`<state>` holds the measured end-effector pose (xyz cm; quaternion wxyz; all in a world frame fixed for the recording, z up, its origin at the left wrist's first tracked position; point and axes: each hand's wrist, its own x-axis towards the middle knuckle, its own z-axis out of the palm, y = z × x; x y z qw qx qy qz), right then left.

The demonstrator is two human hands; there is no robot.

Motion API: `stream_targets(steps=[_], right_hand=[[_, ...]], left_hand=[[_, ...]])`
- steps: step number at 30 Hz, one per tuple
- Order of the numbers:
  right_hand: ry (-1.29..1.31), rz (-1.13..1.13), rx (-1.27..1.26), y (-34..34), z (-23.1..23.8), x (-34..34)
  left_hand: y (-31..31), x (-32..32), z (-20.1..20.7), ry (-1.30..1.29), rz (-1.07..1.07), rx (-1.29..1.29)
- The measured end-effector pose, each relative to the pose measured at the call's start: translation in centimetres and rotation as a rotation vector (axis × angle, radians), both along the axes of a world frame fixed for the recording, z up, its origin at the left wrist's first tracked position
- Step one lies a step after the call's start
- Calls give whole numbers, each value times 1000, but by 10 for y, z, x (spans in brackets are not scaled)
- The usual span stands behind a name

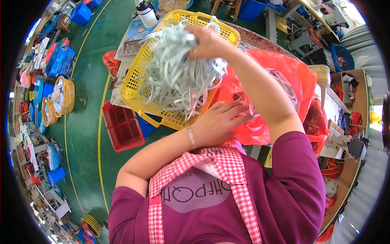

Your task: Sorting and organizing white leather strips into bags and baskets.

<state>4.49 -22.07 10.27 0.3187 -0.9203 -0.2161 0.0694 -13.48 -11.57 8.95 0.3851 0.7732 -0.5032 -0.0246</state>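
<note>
A heap of narrow whitish straps (174, 69), many curled into loops, fills a yellow plastic basket (131, 83) in front of me. My right hand (208, 44) reaches over its far right part, fingers curled round a bunch of the straps; blur hides the fingertips. My left hand (219, 121) lies across in front of my chest, at the near edge of a red plastic bag (260, 65). Its fingers are spread and point right, beside a pale strap at the bag's edge. More pale and mauve straps (286, 83) lie in the bag, partly behind my right forearm.
A white flask (147, 15) stands beyond the basket on the table. Below the table's left side, a red crate (122, 128) stands on the green floor. Another red bag (316, 122) and a wooden-edged workbench (361, 93) are at right. Baskets and bins line the left.
</note>
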Motion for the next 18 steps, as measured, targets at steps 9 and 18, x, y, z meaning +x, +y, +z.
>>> stream_targets(steps=[9,18], right_hand=[[-417,94,291,-125,176,-107],[542,-52,784,-231,34,-194]], left_hand=[[-26,0,11,-178,-252,483],[5,14,38,-371,4,283]])
